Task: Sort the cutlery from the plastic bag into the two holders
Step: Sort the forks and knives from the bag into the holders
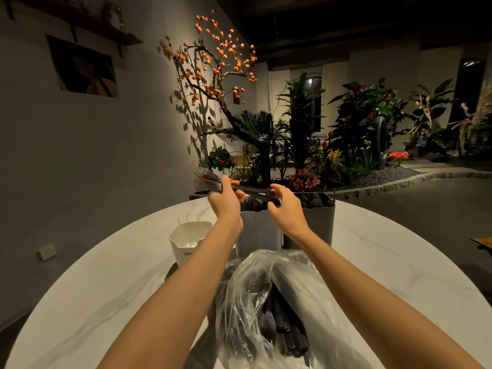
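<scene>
Head view shows both arms stretched out over a pale marbled surface [101, 283], with the left hand [225, 202] curled around a bundle of forks [206, 181] whose tines fan out to the left, and the right hand [286, 206] pinching the dark handle ends of that same bundle [255, 194]. Both hands hang just above two grey holders [259, 230], which stand side by side and already carry dark cutlery [316, 199]. Nearer the person, a clear plastic bag [247, 296] lies open on the surface with more dark-handled cutlery [282, 323] inside it. A small white container [187, 239] stands to the left of the holders. Judging by their look, the pieces are stiff, fairly light singly but weightier as a bunch, and smooth enough to slide against one another, so a grip around the handles, close to the middle of the bundle, seems safest. The bag itself is thin and floppy and would give no support if lifted by one edge.
</scene>
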Available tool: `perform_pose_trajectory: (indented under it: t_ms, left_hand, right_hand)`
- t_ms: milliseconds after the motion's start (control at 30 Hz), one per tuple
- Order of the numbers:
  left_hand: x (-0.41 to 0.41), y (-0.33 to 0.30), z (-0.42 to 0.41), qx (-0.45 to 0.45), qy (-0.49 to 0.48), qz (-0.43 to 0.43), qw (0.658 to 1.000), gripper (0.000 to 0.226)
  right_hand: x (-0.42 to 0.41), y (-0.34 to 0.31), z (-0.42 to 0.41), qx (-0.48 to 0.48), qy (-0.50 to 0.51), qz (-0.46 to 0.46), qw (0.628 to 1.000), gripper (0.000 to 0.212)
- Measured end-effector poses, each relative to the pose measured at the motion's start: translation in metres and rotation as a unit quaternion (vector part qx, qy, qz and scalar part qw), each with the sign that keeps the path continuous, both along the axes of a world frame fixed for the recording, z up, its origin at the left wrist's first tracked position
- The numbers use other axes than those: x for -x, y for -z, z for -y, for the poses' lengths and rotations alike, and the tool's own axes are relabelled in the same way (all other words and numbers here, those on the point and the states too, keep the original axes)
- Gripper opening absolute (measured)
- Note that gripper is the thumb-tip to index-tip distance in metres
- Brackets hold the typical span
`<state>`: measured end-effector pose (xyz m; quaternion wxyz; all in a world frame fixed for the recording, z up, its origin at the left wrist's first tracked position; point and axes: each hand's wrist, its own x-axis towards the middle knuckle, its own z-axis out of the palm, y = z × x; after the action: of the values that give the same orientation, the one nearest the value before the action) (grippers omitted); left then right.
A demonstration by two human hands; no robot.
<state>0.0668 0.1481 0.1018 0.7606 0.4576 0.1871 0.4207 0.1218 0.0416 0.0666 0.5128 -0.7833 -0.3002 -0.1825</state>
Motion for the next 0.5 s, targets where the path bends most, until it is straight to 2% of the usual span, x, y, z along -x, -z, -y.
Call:
perform_pose_trajectory:
  t_ms: [133, 333, 500]
  left_hand:
    - [-0.001, 0.001, -0.003, -0.050, -0.039, -0.023, 0.998, 0.023]
    - [-0.005, 0.002, -0.007, -0.064, -0.066, -0.039, 0.995, 0.027]
    - [-0.009, 0.008, -0.014, -0.131, -0.052, -0.091, 0.986, 0.032]
  right_hand:
    - [-0.001, 0.001, 0.004, 0.017, 0.000, -0.018, 1.000, 0.043]
    - [-0.007, 0.006, 0.005, 0.091, 0.016, 0.001, 0.996, 0.041]
    - [-0.005, 0.011, 0.002, 0.264, 0.062, 0.091, 0.958, 0.045]
